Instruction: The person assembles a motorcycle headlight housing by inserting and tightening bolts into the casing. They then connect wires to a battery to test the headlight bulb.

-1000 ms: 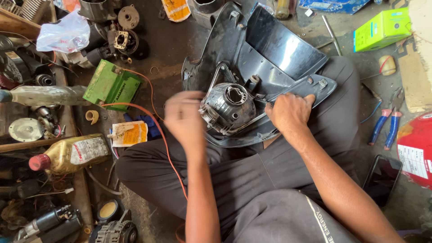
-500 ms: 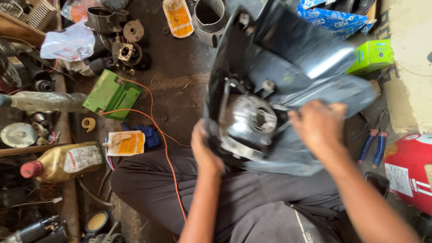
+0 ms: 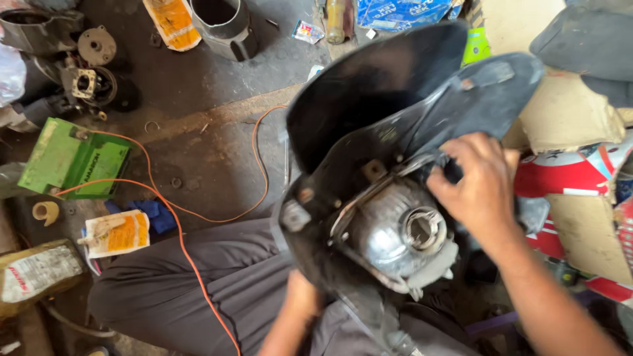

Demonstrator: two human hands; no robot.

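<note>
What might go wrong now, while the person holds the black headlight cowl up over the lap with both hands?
The left hand is mostly hidden under the headlight cowl, so the lower grip may be weak and the cowl could slip onto the lap. The right hand presses beside the chrome reflector, which could get scratched or knocked. The orange wire lies across the trouser leg and may snag.

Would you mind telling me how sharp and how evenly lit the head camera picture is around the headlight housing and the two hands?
Head view: soft daylight, no hard shadows; the right hand and the black headlight housing are slightly motion-smeared; the chrome reflector carries bright glare; the left hand is mostly hidden beneath the housing; the green box on the floor reads sharper.
</note>
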